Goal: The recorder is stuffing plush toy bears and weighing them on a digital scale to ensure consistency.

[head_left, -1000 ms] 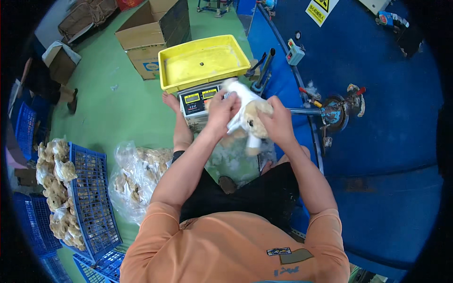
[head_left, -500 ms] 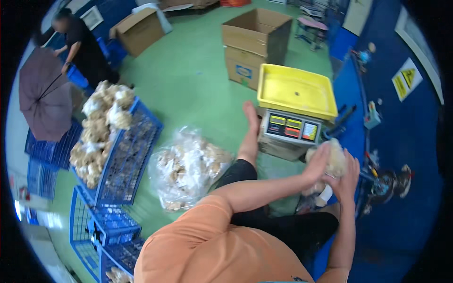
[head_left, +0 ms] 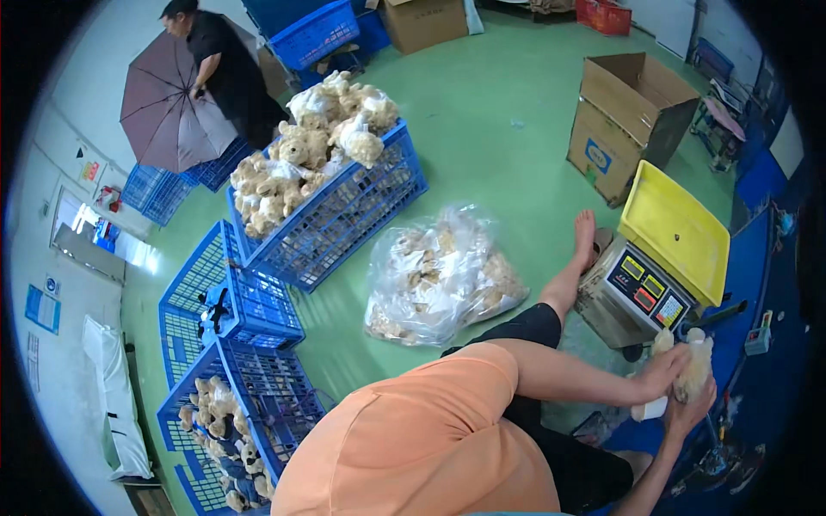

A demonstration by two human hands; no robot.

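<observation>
A pale, fluffy plush toy is between my two hands, at the right beside the scale. My left hand grips its near side, fingers bent against the fur. From below, my right hand wraps round it. Its details are small and partly covered by my fingers. A white piece shows just under my left hand; I cannot tell what it is. Just beyond my hands stands a digital scale with a yellow tray on top.
A clear bag of plush toys lies on the green floor. A blue crate is heaped with plush toys; more blue crates stand at the left. An open carton is beyond the scale. A person holds an umbrella at far left.
My view has swung left, so the scene sits farther right. The plush toy remains in both hands, with the left hand now lower on it. The person with the umbrella stands more upright.
</observation>
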